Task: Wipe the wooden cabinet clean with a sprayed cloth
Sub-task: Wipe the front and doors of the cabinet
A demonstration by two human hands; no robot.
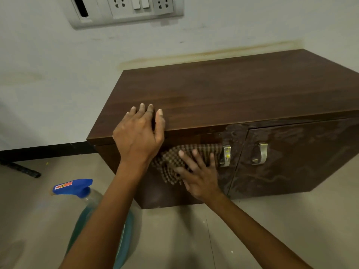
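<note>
A low dark wooden cabinet [223,90] stands against the wall, with two doors and two metal handles [226,156]. My left hand [138,133] rests on the front edge of its top, fingers straight on the wood. My right hand [198,171] presses a brown checked cloth [174,162] flat against the left door, just left of the nearer handle. The right door [291,152] is streaked with wet smears.
A spray bottle [87,200] with a blue trigger head and blue-green liquid stands on the floor at lower left, partly behind my left forearm. A socket and switch plate [126,8] sits on the wall above. A dark object [23,169] lies on the floor at far left.
</note>
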